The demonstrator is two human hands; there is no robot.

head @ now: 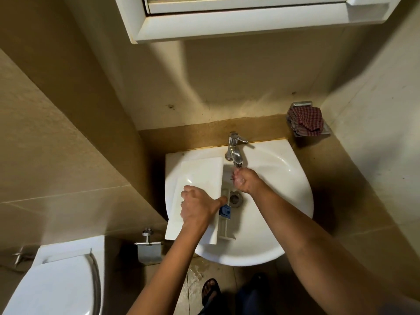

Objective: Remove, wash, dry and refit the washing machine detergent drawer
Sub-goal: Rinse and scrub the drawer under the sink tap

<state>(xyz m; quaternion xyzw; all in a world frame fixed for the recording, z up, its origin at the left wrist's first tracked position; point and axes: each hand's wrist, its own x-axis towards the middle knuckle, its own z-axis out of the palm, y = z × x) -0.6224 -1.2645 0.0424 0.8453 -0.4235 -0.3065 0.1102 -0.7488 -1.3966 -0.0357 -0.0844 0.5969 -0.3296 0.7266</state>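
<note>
Nearest, a dark sandalled foot [211,289] is seen on wet floor tiles [197,271], with a white toilet [56,280] off to the left. Above that, the white plastic detergent drawer [202,173] is held tilted across the left half of the white ceramic basin [295,201], its blue insert [225,211] turned toward the drain [236,198]. It is gripped by the left hand [200,205], fingers curled over its upper face. Further in, the right hand [244,180] is cupped palm-up, wet, nothing held, right under the spout of the chrome tap [235,153]. Beyond, a red checked cloth [306,120] is bunched in a metal wall dish [300,104]. A white-framed cabinet [227,19] is hung above.
</note>
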